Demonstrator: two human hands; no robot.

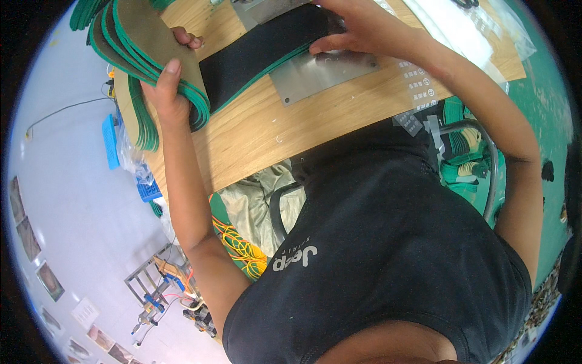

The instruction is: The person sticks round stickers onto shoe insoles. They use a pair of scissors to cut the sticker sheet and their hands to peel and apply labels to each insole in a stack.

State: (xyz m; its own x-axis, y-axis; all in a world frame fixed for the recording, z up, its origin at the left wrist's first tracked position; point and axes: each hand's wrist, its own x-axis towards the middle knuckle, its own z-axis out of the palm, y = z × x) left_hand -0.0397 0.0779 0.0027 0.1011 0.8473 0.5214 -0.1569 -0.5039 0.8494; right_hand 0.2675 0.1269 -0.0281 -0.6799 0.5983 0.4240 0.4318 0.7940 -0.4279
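My left hand point(167, 96) is closed round a bent stack of green-edged strips point(145, 36), tan on the outer face, with the thumb on the near side and fingertips showing beyond. From there a long black strip point(260, 51) with a green edge runs right across the wooden table. My right hand point(364, 30) grips this strip's right end, thumb at the near edge; its other fingers are partly cut off by the upper rim. Beneath that end, a flat metal plate point(321, 76) with small holes lies on the table.
More green-edged strips point(142, 118) hang over the table's left edge. White sheeting point(451, 30) and a strip of printed labels point(421, 85) lie at the right of the wooden table point(267, 136). Below stand a metal-framed chair point(492, 176) and bundled green pieces point(464, 164).
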